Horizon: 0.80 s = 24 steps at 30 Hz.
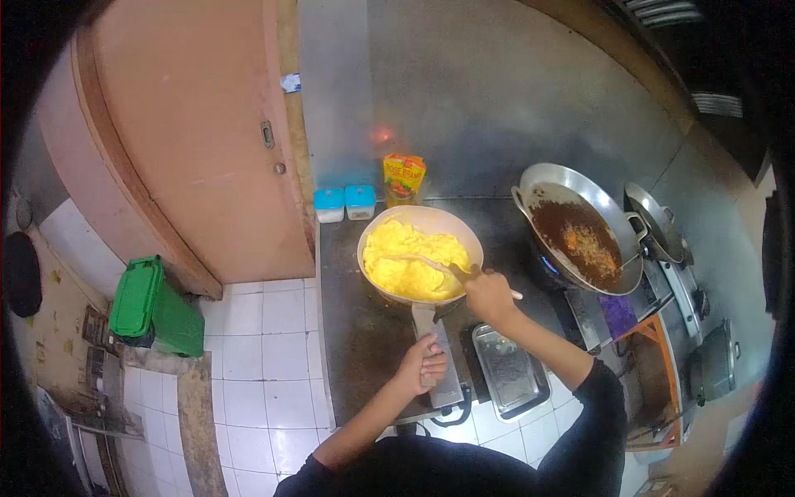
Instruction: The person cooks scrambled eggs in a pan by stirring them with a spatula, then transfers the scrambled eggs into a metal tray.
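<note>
A green bin (170, 311) stands on the white tiled floor (284, 311), well to the left of the pan (454, 224). A pinkish door (190, 141) rises beyond it, left of the pan and farther from the cook. Just behind the pan's left edge I see 2 small tubs (344, 200) with blue lids, side by side, and next to them a yellow and red pouch (404, 176) stands upright behind the pan.

The pan itself sits at the cooking counter (352, 348), a soft, lumpy yellow food (414, 248) spread across most of its inside. On its near side the left hand (422, 364) has its fingers wrapped around the pan's handle (423, 319). The right hand (487, 294), over the pan's right rim, grasps a utensil (517, 295); its pale end pokes out past the fist, and the other end reaches into the yellow food.

Nearer the cook, right of the pan's handle, lies a metal tray (509, 385). Farther right of the pan, well apart from it, a big wok (613, 219) holds dark oil (553, 211) with orange bits (584, 244) frying in pale foam, and a blue flame (548, 264) shows below its left side.
</note>
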Each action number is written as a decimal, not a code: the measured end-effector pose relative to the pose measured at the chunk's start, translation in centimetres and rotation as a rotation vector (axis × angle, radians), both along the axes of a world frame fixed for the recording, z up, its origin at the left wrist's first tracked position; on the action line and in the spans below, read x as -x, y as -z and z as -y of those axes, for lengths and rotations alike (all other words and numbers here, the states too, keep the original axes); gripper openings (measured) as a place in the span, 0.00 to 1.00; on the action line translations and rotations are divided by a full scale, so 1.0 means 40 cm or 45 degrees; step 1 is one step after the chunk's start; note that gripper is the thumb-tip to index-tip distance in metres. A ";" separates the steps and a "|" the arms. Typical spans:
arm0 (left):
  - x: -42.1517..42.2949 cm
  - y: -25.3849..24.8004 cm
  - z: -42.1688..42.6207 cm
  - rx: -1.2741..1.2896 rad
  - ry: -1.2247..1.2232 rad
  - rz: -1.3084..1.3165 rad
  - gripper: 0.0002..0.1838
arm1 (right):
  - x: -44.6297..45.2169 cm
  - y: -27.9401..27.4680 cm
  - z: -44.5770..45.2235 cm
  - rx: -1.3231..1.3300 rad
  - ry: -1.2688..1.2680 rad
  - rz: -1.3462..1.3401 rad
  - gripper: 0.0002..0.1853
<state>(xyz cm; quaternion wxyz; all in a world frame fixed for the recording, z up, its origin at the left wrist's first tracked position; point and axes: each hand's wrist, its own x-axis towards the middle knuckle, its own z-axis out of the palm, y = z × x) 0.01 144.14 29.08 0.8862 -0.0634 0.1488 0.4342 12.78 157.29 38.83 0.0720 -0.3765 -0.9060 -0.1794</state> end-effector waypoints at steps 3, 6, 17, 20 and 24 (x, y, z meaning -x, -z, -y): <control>-0.001 0.003 0.000 0.010 -0.014 0.015 0.18 | -0.036 -0.082 0.044 -0.036 -0.142 -0.042 0.25; -0.002 0.002 -0.003 0.056 -0.022 0.037 0.18 | -0.039 -0.202 0.094 0.166 0.075 0.099 0.21; -0.007 0.002 0.000 0.090 -0.044 -0.030 0.18 | 0.168 0.058 -0.045 0.293 0.399 0.060 0.10; -0.004 0.008 -0.002 0.024 -0.022 0.031 0.18 | 0.097 0.013 -0.098 0.403 0.458 -0.210 0.12; -0.007 0.013 -0.007 0.022 -0.023 0.069 0.18 | 0.052 0.008 -0.114 0.405 0.487 -0.347 0.13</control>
